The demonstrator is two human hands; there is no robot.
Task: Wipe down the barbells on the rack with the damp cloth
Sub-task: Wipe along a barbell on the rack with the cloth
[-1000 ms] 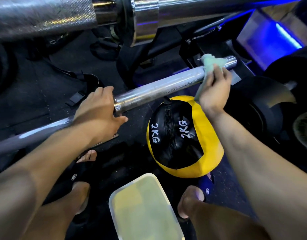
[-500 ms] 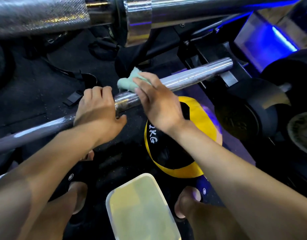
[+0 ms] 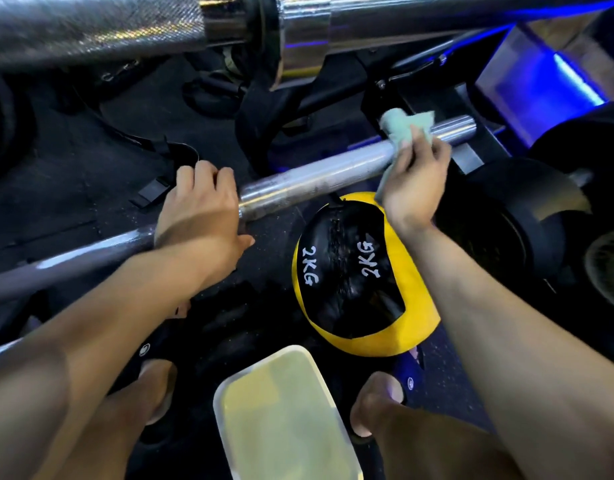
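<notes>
Two barbells show: one thick chrome barbell (image 3: 160,29) across the top of the frame, and a second, lower barbell (image 3: 316,174) running from the left edge to the upper right. There is one green cloth (image 3: 401,128), one yellow-and-black 2KG ball (image 3: 354,271) at centre, and one pale tub (image 3: 285,417) at bottom centre. Two hands are in view, the left hand (image 3: 198,209) and the right hand (image 3: 414,183), and two bare feet at the bottom.

The left hand (image 3: 198,209) covers the joint where the lower barbell (image 3: 316,174) steps from thin shaft to thick sleeve, and the bar's left end runs off the frame. The right hand (image 3: 414,181) hides part of the cloth (image 3: 401,128). The upper barbell (image 3: 125,26) is cut by the top edge.
</notes>
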